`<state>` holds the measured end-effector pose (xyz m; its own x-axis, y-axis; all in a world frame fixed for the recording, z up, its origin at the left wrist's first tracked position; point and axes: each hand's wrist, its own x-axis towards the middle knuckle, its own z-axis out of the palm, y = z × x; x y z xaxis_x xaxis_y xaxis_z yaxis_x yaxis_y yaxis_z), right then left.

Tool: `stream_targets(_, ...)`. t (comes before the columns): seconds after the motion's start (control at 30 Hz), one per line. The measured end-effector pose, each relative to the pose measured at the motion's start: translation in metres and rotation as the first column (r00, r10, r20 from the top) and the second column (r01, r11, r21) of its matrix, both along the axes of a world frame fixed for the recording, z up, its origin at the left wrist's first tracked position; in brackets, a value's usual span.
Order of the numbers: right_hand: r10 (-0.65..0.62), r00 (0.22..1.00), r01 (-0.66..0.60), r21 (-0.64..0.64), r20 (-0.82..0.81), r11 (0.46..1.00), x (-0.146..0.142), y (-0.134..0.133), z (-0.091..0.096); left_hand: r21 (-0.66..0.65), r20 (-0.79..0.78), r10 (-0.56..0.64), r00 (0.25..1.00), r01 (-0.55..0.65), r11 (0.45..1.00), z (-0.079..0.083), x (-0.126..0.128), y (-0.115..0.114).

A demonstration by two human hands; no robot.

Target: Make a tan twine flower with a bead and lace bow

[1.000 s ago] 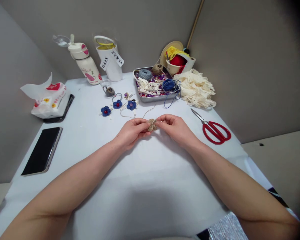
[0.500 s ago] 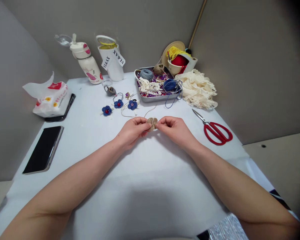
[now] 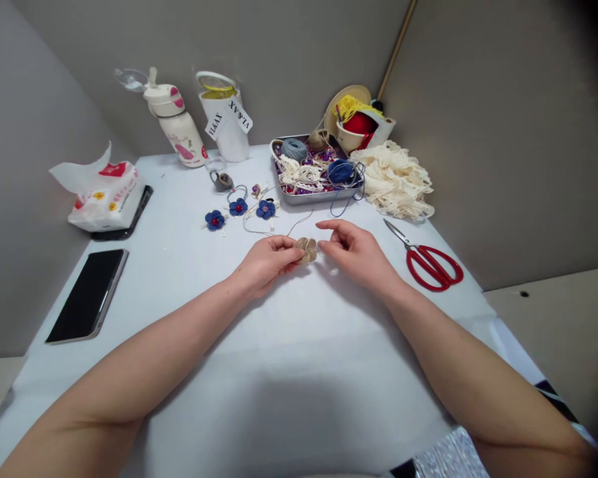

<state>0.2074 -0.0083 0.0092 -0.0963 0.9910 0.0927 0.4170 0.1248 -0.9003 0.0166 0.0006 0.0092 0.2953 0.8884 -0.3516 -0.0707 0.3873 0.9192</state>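
My left forearm (image 3: 144, 352) and right forearm (image 3: 468, 365) are bare, slender and smooth, narrowing to the wrists. My left hand (image 3: 266, 264) and right hand (image 3: 359, 255) are bare too, with slim fingers (image 3: 331, 228).

In view are one left hand (image 3: 264, 263), one right hand (image 3: 356, 254), one burlap flower (image 3: 307, 249), three blue fabric flowers (image 3: 238, 207), one metal tray (image 3: 309, 198), three yarn balls (image 3: 294, 150), one pair of red scissors (image 3: 431, 267) and one phone (image 3: 87, 295).
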Motion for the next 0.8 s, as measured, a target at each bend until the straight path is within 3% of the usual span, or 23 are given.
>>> stream_targets(0.17,0.139,0.990,-0.139,-0.060,0.010,0.989,0.004,0.005,-0.006,0.040,-0.077,-0.098,0.992,0.101,0.994,-0.001,-0.001,-0.002)
stream_targets(0.4,0.005,0.997,-0.008,0.036,0.071,0.999,0.007,0.003,0.000,0.112,-0.272,-0.148,0.951,0.185,0.976,0.000,-0.001,-0.004)
stream_targets(0.57,0.005,0.998,-0.011,0.094,0.061,0.996,0.005,0.000,0.004,0.122,-0.274,-0.173,0.946,0.213,0.969,-0.001,-0.001,-0.004)
stream_targets(0.8,0.270,0.950,-0.275,0.006,0.156,0.962,0.018,0.008,0.003,0.063,-0.160,-0.249,0.955,0.261,0.963,-0.001,-0.006,-0.001)
